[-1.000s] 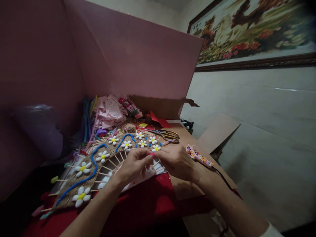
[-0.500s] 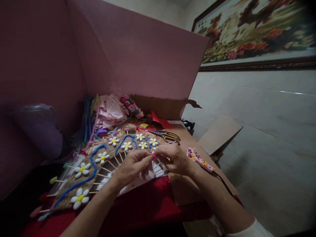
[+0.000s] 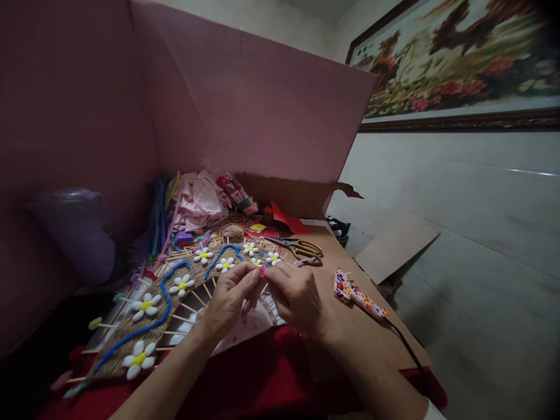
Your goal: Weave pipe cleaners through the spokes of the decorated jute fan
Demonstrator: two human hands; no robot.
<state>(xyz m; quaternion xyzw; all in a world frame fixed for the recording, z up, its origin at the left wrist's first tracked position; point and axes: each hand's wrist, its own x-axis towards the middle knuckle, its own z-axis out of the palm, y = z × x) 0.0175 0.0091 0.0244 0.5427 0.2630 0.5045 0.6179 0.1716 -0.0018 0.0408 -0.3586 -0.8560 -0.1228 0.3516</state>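
Observation:
Above the inner edge of a twine-wrapped arch [image 3: 151, 338], my left hand [image 3: 234, 294] and my right hand [image 3: 295, 294] meet at the fingertips. Both pinch one small pink piece [image 3: 262, 271] between them. White flowers with yellow centres [image 3: 139, 359] and a wavy blue strip [image 3: 164, 291] lie on the arch. Thin sticks stick out from its inner and outer edges, several with coloured tips. My hands hide part of the arch's right side.
Gold-handled scissors [image 3: 306, 249] and a flower-patterned glue gun [image 3: 359, 296] with a black cord lie on cardboard [image 3: 389, 338] at the right. Behind the arch are a twine ball [image 3: 231, 233], red paper [image 3: 286, 219], pink cloth [image 3: 201, 201] and a purple lump [image 3: 182, 237].
My hands have moved slightly left and up with the pink piece still between them. My right hand has turned, its knuckles now closer to the camera. The view has shifted a little.

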